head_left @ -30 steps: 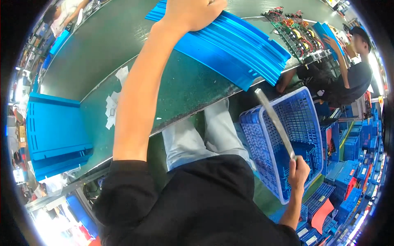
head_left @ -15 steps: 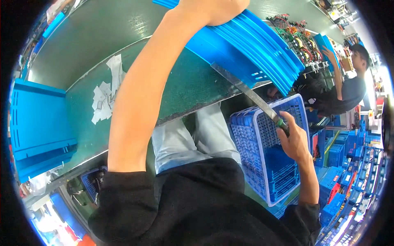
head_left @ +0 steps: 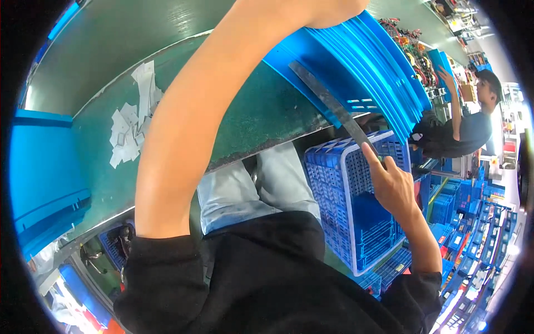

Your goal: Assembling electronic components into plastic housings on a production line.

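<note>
At the top edge of the view, my left hand is closed over a stack of blue ridged panels; its fingertips are cut off. The stack lies tilted on the green bench and juts past its front edge. My right hand grips a long flat metal file, with the index finger stretched along it. The file slants up and left across the near side of the lowest blue panel, by its slotted end. Its handle is mostly hidden in my palm.
A blue plastic crate holding blue parts stands below the panels. White paper scraps lie on the bench, with a blue metal housing at left. At right, a co-worker reaches to a blue panel near wired assemblies.
The file has slid forward over the blue panel, and my right hand has moved up with it. My right index finger now lies along the blade. The panels and left hand appear shifted right.
</note>
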`<state>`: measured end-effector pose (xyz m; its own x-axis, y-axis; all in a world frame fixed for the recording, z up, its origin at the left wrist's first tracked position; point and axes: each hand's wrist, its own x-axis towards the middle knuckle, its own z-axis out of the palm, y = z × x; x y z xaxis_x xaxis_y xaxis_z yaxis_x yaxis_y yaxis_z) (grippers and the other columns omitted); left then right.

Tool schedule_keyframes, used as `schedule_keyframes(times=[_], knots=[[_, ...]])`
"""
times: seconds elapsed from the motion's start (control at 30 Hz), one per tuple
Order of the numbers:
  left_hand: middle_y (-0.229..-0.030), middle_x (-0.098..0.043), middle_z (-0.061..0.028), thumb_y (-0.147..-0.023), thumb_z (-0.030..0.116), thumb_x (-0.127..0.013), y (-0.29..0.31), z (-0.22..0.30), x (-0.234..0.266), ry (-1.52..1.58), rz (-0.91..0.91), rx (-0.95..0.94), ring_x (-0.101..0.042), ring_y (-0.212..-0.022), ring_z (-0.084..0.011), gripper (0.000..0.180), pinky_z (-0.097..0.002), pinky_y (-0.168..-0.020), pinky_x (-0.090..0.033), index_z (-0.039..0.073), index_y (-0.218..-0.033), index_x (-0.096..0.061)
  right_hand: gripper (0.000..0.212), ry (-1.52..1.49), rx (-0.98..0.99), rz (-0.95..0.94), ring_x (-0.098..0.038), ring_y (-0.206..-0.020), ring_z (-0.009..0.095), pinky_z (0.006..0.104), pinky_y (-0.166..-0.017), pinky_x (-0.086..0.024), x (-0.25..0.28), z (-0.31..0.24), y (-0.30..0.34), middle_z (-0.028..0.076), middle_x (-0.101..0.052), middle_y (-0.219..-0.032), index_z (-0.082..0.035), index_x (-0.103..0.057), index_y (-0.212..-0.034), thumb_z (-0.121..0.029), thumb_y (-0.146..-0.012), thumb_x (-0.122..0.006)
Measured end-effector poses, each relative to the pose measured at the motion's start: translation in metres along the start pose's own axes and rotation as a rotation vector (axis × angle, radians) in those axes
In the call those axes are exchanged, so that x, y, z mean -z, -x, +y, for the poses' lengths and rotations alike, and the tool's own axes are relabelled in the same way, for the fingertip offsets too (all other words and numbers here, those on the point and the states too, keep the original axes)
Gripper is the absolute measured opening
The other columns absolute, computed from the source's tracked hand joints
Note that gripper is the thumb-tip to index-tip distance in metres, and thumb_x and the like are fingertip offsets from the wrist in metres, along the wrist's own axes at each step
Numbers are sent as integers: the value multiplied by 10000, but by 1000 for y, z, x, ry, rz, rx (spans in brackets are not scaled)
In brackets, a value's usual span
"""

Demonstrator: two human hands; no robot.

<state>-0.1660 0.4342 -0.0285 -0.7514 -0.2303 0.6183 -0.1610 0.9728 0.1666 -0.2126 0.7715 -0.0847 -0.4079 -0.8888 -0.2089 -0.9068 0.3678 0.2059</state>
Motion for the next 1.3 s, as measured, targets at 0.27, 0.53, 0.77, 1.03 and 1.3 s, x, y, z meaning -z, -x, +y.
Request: schedule_keyframes(times=[0.27,0.53,0.77,1.03,1.3], knots=[[-659,-638,-211,-835,295,-425,-6,5,-2,0,-53,-7,-618,-644,-371,430,-474,-751,-451,19,-602,-658,621,4,298,243,-546,-720,226,329,-590,-515,-18,26,2,24,-370,-1482,-57,-474,-1357,38,-747,-531],[-616,-612,-219,-828,290,-432,-2,3,-6,29,-21,-17,-599,-610,-384,440,-466,-739,-456,1,-560,-629,693,-5,196,42,-551,-577,240,356,-547,-528,-9,8,-16,53,-315,-1517,-85,-414,-1406,48,-735,-519],[-576,-588,-218,-811,280,-457,-5,5,3,30,-40,1,-583,-576,-389,424,-478,-717,-459,12,-519,-608,681,-165,250,88,-642,-669,264,365,-583,-542,-14,16,-22,107,-378,-1475,-62,-437,-1377,54,-713,-529],[-537,-552,-217,-802,277,-469,13,18,26,98,9,22,-560,-546,-397,429,-470,-690,-458,10,-483,-575,689,-245,305,70,-678,-745,302,361,-590,-546,-2,22,-12,178,-443,-1412,-3,-477,-1328,103,-648,-502],[-610,-590,-233,-812,299,-461,-8,-11,-12,-4,84,-8,-582,-588,-413,433,-477,-674,-479,-7,-543,-609,635,-251,223,50,-667,-664,267,360,-546,-532,-12,-7,-29,162,-367,-1468,-11,-430,-1365,47,-738,-506]])
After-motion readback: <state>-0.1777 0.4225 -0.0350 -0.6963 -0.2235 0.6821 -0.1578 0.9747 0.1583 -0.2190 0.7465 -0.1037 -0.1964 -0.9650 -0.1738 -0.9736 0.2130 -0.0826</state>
